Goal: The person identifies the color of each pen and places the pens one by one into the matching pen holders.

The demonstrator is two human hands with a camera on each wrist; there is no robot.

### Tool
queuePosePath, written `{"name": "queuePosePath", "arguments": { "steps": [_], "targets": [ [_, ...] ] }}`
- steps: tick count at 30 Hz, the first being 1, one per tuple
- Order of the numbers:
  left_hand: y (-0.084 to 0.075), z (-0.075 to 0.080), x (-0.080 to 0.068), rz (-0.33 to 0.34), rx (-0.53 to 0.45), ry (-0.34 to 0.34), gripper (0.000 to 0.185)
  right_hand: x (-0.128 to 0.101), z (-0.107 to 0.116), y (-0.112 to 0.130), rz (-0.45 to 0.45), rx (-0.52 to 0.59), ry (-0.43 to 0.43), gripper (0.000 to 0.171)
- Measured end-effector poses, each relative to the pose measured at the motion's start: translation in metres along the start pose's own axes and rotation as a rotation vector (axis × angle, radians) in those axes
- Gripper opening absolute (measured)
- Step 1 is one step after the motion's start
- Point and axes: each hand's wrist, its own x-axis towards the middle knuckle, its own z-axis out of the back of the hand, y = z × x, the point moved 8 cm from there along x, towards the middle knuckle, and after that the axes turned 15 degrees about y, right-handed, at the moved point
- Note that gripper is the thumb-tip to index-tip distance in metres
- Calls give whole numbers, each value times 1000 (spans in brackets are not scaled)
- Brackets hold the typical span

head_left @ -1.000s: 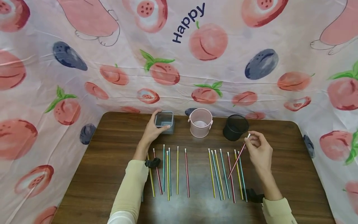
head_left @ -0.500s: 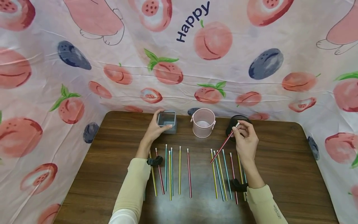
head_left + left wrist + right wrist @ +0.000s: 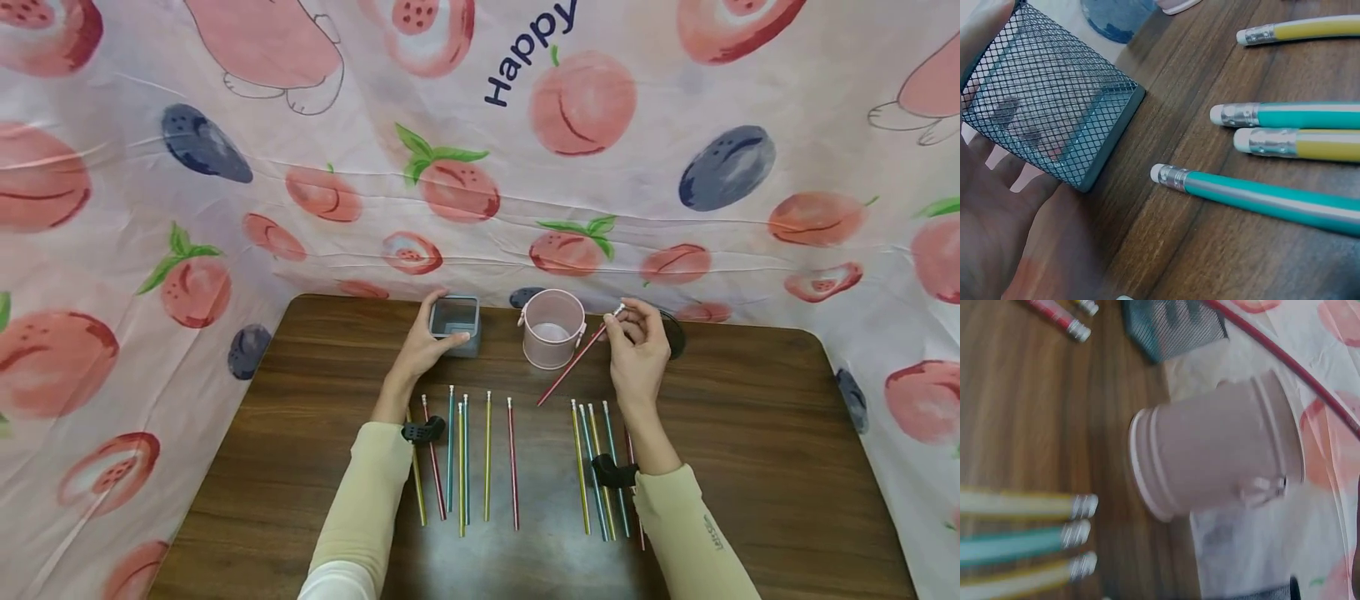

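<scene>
Red pencil: I see my right hand pinching it beside the pink cup; left hand grips the mesh box at the table's back edge.

Even, soft light is cast throughout; the table shows faint glare, and the right wrist view is blurred

The word "Happy" is printed in dark blue letters, slanting upward, on the peach-patterned cloth backdrop behind the wooden table, just left of a large printed peach; its top runs close to the upper edge of the head view. A small line of dark lettering runs along the cuff of the pale right sleeve, too small to read. No other writing, number or brand mark can be read on the pencils or the pen holders.
</scene>
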Motion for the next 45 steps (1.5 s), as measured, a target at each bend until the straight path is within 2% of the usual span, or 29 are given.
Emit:
{"name": "queuePosePath", "arguments": {
  "steps": [7, 11, 14, 20, 24, 29, 31, 38, 45],
  "targets": [
    [5, -8, -3, -17, -52, 9, 87, 6, -10, -28, -4, 13, -48, 30],
    [5, -9, -7, -46, -90, 3, 86, 7, -17, -32, -17, 11, -55, 32],
    [5, -10, -7, -45, -79, 4, 86, 11, -23, -26, -6, 32, -55, 32],
    [4, -9, -5, -26, -47, -5, 86, 25, -43, -1, 23, 8, -41, 30],
    [7, -8, -2, -28, -50, -6, 85, 40, -56, -7, 45, 65, -49, 30],
    [2, -8, 1, -54, -64, 7, 85, 60, -68, -19, 42, 133, -64, 32],
    [-3, -10, 0, -44, -68, 17, 85, 63, -70, -20, 41, 134, -68, 32],
    [-4, -7, 0, -40, -66, 3, 86, 64, -82, 2, 38, 45, -45, 31],
    [-4, -3, -3, -37, -28, -17, 86, 70, -100, 7, 59, -10, -5, 29]
  ]
}}
